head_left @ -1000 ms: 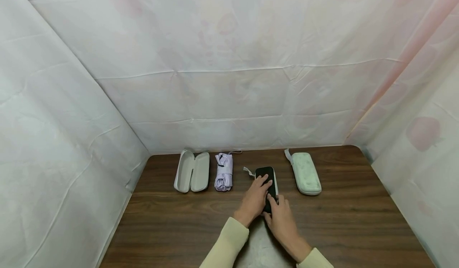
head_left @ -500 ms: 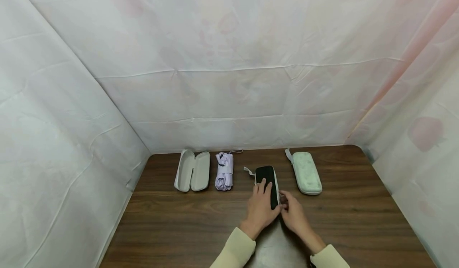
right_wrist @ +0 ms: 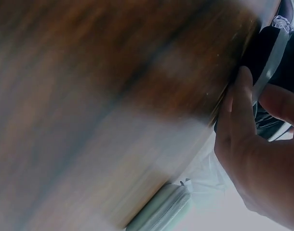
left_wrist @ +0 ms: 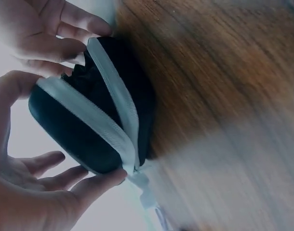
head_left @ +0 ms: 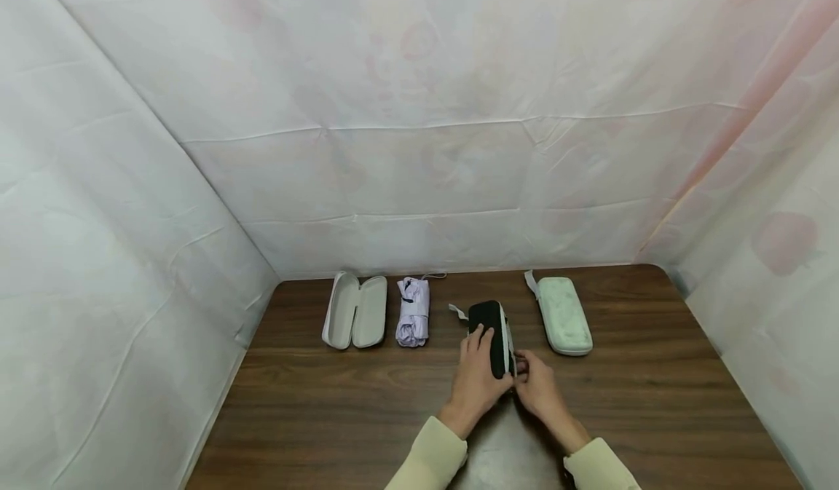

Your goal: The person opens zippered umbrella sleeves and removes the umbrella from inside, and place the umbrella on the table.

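A black zip case with pale zipper tape lies on the table between my hands. In the left wrist view, the case is partly unzipped, its two halves gaping along the near side, with dark material inside. My left hand spans the upper half, thumb at the near end and fingertips across the top. At the right side my right hand pinches the lower half. The right wrist view has its thumb by the opening and its fingers along the outer wall.
An opened light-grey hard case and a folded lilac umbrella lie to the left. A closed mint-green zip case with a strap is at right. White sheeting borders the wooden table behind and at both sides.
Both hands have shifted to the right edge of the black case. Its upper half has lifted, and the gap along the zipper has widened. The other items stay in place.
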Tool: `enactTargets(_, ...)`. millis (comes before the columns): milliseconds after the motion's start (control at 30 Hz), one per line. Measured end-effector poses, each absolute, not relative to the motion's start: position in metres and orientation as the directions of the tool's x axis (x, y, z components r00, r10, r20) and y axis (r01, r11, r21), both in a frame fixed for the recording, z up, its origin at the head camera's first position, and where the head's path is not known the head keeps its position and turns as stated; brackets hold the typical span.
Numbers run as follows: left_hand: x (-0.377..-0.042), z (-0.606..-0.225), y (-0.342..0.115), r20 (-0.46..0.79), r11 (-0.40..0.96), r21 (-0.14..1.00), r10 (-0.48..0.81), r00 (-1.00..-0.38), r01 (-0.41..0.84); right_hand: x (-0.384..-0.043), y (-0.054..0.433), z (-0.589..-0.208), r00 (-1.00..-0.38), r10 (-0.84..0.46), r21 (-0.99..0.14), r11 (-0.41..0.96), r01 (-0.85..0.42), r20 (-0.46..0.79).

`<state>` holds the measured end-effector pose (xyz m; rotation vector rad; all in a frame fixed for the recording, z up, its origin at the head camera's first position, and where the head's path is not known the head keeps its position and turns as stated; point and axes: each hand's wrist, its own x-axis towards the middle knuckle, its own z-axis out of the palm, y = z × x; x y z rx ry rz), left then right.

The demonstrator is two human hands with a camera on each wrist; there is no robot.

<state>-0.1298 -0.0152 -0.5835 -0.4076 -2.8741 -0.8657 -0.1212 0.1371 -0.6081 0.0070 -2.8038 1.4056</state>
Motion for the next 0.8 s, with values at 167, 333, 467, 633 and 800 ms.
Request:
enactTargets(167,-0.133,-0.585,-0.021,0.188,0.722,0.643,0.174,-0.967,0.255,-0.124,0.138,-0.608,-0.999,0.036,-0.808,0.588,0.028,-0.008)
enactTargets(333,-0.135,-0.583,-0.025,0.160,0.656,0.725,0.137,-0.978,0.211,-0.125,0.139,-0.607,-0.998,0.059,-0.814,0.580,0.037,-0.004)
enactTargets(467,-0.136,-0.582,-0.028,0.143,0.617,0.766,0.111,-0.984,0.180,-0.127,0.141,-0.608,-0.997,0.074,-0.804,0.592,0.056,-0.015)
enactTargets(633,-0.138,-0.582,-0.035,0.145,0.556,0.815,0.079,-0.986,0.164,-0.131,0.142,-0.610,-0.995,0.097,-0.799,0.597,0.067,-0.010)
enactTargets(800,-0.139,-0.582,-0.042,0.133,0.486,0.863,0.044,-0.990,0.137,-0.133,0.143,-0.610,-0.995,0.103,-0.804,0.590,0.070,-0.011)
